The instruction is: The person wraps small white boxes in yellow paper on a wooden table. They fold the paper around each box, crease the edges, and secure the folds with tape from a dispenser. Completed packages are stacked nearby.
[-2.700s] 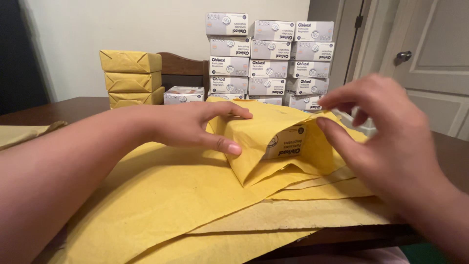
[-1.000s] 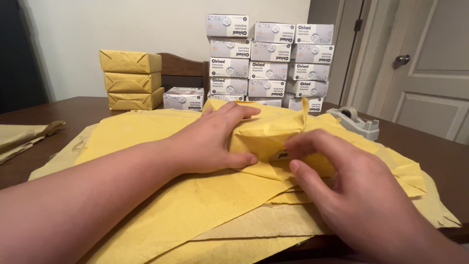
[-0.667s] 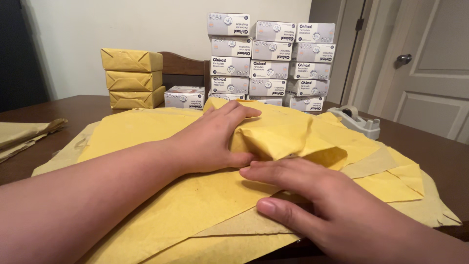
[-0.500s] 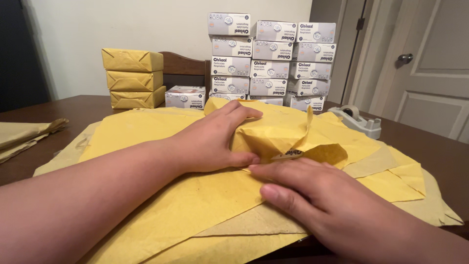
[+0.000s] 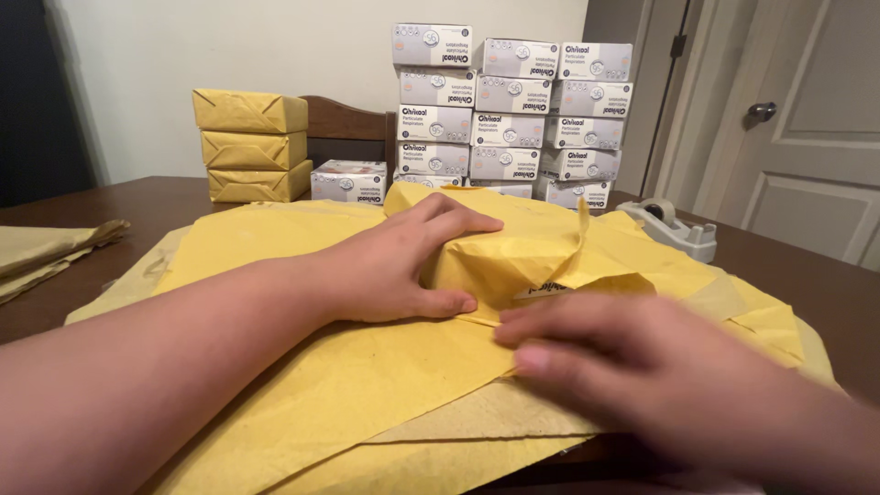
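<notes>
The left hand (image 5: 403,270) lies in the centre of the frame, fingers spread and pressed flat over the left end of the half-wrapped box (image 5: 513,252); it pins the yellow paper against the box, not closed around it. The right hand (image 5: 632,362), blurred, in the lower right, is open with the fingers stretched on the yellow wrapping paper (image 5: 302,367); it grips nothing, and its fingertips are just below the box. The box lies up and left from the right hand, its long axis running left to right; the left hand is nearer. A loose flap of paper stands up at the right end, and a strip of grey label shows beneath. In the upper centre stands a stack of grey-white boxes (image 5: 509,115); upper left, three yellow wrapped parcels (image 5: 249,147); right of centre, a grey tape dispenser (image 5: 671,227).
</notes>
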